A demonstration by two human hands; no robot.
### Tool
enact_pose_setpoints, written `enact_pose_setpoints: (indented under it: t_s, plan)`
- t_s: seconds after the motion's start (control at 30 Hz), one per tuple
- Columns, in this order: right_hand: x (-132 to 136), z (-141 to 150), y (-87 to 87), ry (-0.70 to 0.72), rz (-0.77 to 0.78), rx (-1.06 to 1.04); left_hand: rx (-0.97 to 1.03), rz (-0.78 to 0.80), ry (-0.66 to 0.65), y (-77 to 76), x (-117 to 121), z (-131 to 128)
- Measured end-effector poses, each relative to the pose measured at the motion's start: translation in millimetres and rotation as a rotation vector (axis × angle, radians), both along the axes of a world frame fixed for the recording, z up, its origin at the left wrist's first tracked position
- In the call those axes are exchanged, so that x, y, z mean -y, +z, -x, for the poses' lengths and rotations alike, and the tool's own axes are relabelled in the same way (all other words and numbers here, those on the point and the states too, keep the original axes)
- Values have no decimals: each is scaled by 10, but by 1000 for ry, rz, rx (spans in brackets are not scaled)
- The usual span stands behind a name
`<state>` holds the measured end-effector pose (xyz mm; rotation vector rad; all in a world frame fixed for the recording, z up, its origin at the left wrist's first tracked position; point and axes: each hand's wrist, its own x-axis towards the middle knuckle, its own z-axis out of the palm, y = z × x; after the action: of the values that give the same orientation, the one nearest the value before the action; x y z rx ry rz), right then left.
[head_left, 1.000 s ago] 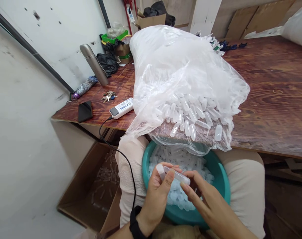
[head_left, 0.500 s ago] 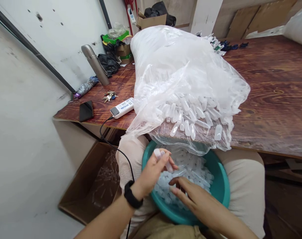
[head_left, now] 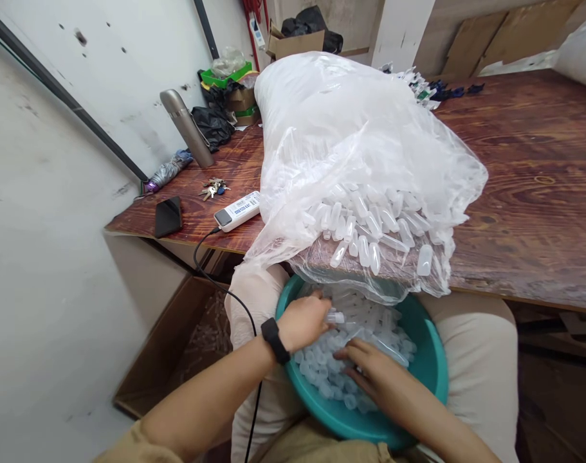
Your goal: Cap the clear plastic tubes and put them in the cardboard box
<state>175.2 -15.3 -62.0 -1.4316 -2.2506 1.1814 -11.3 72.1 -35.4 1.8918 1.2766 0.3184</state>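
A teal basin point(head_left: 440, 379) rests on my lap, filled with small frosted plastic tubes point(head_left: 324, 373). Inside it on the left is my left hand point(head_left: 305, 323), palm down and fingers curled; a tube point(head_left: 336, 317) sticks out beyond its fingertips, and the palm is hidden. Lower right of it hovers my right hand point(head_left: 370, 366), fingers bent and thumb apart, with its fingertips low over the tubes and nothing visible between them. A large clear plastic bag point(head_left: 336, 109) lies on the table just beyond, its mouth spilling more tubes point(head_left: 370, 218) toward the basin.
The wooden table point(head_left: 524, 186) carries a white device point(head_left: 238, 211) with a black cable point(head_left: 235, 296) running down past my left leg, a phone point(head_left: 168, 217), keys point(head_left: 214, 188) and a metal flask point(head_left: 189, 128). A cardboard box point(head_left: 150, 366) stands on the floor at left.
My left hand has lowered into the basin and turned palm down; the tubes seen in it before are now mostly hidden. My right hand has moved slightly right, its fingertips still over the tubes.
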Motion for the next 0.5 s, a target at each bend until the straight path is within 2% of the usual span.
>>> enact_pose_setpoints:
  t_s: [0.1, 0.2, 0.27, 0.37, 0.5]
  plan:
    - [-32, -136, 26, -250, -69, -270, 100, 60, -8, 163, 74, 88]
    - [-54, -172, 131, -557, -4, -464, 336, 353, 29, 290, 218, 119]
    - [-62, -146, 222, -697, 78, -552, 515, 560, 69, 340, 319, 105]
    - [-56, -80, 320, -787, 126, -638, 743, 735, 158, 380, 435, 73]
    - [5, -1, 333, -812, 143, -678, 948, 790, 291, 406, 532, 50]
